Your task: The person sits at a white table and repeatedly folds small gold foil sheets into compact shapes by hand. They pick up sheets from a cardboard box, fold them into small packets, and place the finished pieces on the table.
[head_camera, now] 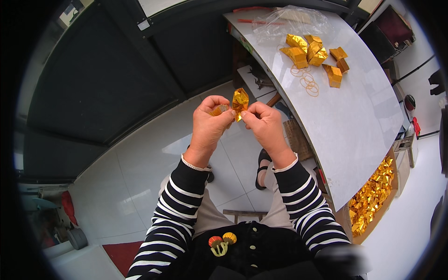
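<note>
Between my two hands, above the floor, a folded gold foil paper piece (240, 99) stands upright. My left hand (211, 120) pinches its lower left side with thumb and finger. Curled in the same hand is a stack of folded gold paper (219, 110), its layered edges showing. My right hand (263, 119) grips the foil piece's lower right edge between thumb and forefinger. The other fingers of the right hand are bent inward, and what lies under them is hidden.
To the right is a white table (350, 126) with bundles of gold folded paper (308, 50), rubber bands (308, 82) and a clear plastic bag (290, 22). A cardboard box (394, 175) holds many gold foil pieces (372, 196). Dark panels (94, 77) stand at left.
</note>
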A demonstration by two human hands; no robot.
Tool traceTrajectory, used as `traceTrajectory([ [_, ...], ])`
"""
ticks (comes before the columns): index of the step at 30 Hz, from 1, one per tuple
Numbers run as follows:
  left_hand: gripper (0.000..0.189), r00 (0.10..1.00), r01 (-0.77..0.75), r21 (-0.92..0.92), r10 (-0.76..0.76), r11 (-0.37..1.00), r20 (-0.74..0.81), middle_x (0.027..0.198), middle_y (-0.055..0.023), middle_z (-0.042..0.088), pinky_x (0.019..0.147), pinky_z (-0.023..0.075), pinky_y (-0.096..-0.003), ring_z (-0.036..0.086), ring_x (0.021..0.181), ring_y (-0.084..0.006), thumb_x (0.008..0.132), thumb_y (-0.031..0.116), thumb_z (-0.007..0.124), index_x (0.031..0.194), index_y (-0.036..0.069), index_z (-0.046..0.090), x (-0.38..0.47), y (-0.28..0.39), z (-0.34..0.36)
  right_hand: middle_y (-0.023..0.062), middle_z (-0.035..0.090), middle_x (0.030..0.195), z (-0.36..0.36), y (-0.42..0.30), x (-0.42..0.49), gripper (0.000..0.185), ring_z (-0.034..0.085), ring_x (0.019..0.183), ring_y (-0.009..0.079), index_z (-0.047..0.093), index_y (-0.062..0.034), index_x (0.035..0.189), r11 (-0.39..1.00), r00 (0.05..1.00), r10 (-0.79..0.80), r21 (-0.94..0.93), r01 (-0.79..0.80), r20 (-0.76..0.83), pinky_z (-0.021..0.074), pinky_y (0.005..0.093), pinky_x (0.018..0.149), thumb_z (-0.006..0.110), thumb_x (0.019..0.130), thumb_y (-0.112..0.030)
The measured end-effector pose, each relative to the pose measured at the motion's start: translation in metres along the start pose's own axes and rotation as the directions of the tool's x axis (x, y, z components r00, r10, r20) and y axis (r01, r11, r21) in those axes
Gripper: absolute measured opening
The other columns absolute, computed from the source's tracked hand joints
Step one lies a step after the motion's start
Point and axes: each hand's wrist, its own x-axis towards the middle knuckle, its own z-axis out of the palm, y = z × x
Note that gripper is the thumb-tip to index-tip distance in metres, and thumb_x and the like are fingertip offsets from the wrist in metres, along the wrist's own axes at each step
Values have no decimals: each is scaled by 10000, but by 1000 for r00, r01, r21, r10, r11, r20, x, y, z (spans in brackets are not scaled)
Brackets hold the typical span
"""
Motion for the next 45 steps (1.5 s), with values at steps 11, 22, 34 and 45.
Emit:
traceTrajectory([
  [11, 182, 988, 150, -216, -152, 965, 6, 865, -63, 635, 610, 509, -258, 636, 734, -156, 833, 62, 687, 986, 61, 590, 3, -6, 6, 8, 588, 663, 0, -1, 2, 136, 513, 581, 60, 595, -24, 728, 944, 982, 189, 278, -180, -8, 415, 208, 544, 633, 838, -95],
  [22, 222, 971, 239, -556, -191, 796, 145, 997, -139, 678, 845, 577, -351, 683, 907, -237, 907, 62, 615, 1120, 3, 601, 12, -10, -3, 28, 643, 843, -34, -26, 2, 210, 579, 723, 84, 643, -20, 913, 730, 890, -41, 594, 337, -455, 474, 235, 676, 663, 917, -229],
  [34, 166, 953, 293, -695, -140, 656, 270, 1009, -141, 682, 843, 593, -395, 690, 931, -260, 914, 39, 589, 1076, 20, 615, 14, -16, -3, -4, 655, 821, -18, -17, -3, 103, 596, 761, 65, 690, -20, 880, 964, 972, 99, 224, -146, 212, 495, 214, 706, 742, 829, -92],
  [45, 180, 954, 291, -681, -156, 672, 254, 1011, -153, 681, 836, 589, -401, 685, 913, -266, 897, 44, 613, 1072, 5, 622, 10, -11, -5, -1, 646, 821, -16, -12, 0, 95, 580, 775, 74, 687, -7, 896, 962, 971, 102, 228, -152, 216, 477, 221, 716, 692, 864, -96],
])
